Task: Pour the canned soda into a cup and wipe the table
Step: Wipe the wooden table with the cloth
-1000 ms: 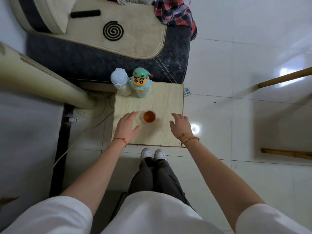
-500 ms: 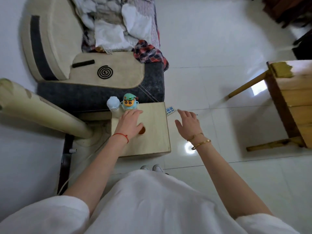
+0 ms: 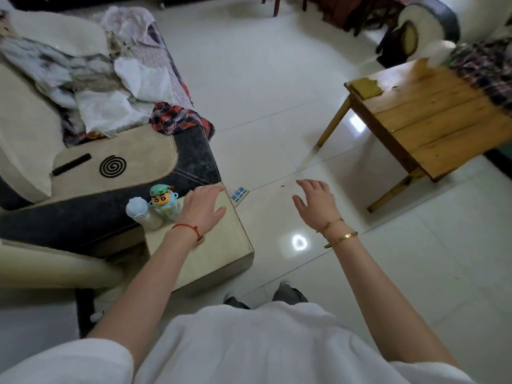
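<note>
At the bottom of the view, a white shirt [image 3: 249, 347] fills the foreground, with two grey shoes [image 3: 288, 292] peeking out beyond it on the pale tiled floor [image 3: 277, 112]. Both bare forearms reach forward from there. The left hand [image 3: 203, 207], a red string [image 3: 188, 228] round its wrist, is spread flat with straight fingers over the far part of the small light-wood desk [image 3: 221, 253]; its grip is released and holds nothing, and whether the palm touches the wood cannot be told. The cup of soda is not visible, the spot it would occupy being covered by that hand. The right hand [image 3: 315, 203], wearing gold bangles [image 3: 339, 236], hangs over the floor to the right of the desk, fingers loosely spread, grip released as well. At the desk's far left corner stand a cartoon-figure bottle [image 3: 162, 202] and, just beside it on the left, a white container [image 3: 138, 210]. A small blue-and-white packet [image 3: 238, 194] lies on the floor near the desk's far right corner. Behind the desk sits a beige and dark sofa [image 3: 116, 167] heaped with rumpled cloths [image 3: 110, 79]. Farther right stands a wooden table [image 3: 432, 115].
</note>
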Available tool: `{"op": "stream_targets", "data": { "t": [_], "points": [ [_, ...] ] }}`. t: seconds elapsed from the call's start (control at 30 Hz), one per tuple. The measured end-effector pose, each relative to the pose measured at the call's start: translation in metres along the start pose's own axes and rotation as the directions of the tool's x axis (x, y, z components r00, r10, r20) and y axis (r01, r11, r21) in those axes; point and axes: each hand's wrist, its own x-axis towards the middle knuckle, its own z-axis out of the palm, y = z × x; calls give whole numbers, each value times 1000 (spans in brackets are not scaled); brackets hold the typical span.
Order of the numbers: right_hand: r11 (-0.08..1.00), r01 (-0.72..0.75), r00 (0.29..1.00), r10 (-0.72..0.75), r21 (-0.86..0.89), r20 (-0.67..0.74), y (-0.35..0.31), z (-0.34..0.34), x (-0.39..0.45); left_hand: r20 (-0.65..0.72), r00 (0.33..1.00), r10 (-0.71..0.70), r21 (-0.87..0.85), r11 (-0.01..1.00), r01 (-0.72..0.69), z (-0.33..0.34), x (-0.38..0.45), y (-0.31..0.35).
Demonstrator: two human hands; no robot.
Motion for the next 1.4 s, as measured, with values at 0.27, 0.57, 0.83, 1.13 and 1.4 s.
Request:
{"op": "stream_targets", "data": {
  "t": [0.27, 0.57, 0.83, 1.13, 1.4],
  "points": [
    [987, -143, 984, 150, 76, -93, 91, -33, -39, 47, 979, 196, 7, 980, -197, 17, 34, 94],
    [960, -262, 946, 276, 100, -168, 246, -109, -99, 111, 914, 390, -49, 921, -386, 64, 57, 280],
    [928, -354, 896, 373, 117, -241, 380, -184, -153, 98, 844, 527, -91, 849, -520, 108, 64, 444],
    [867, -458, 835, 495, 196, -239, 482, -206, -164, 125, 775, 619, -94, 785, -612, 141, 99, 554],
    [795, -547, 757, 603, 260, -253, 585, -228, -137, 187, 712, 677, -92, 734, -673, 178, 171, 660]
  ]
}}
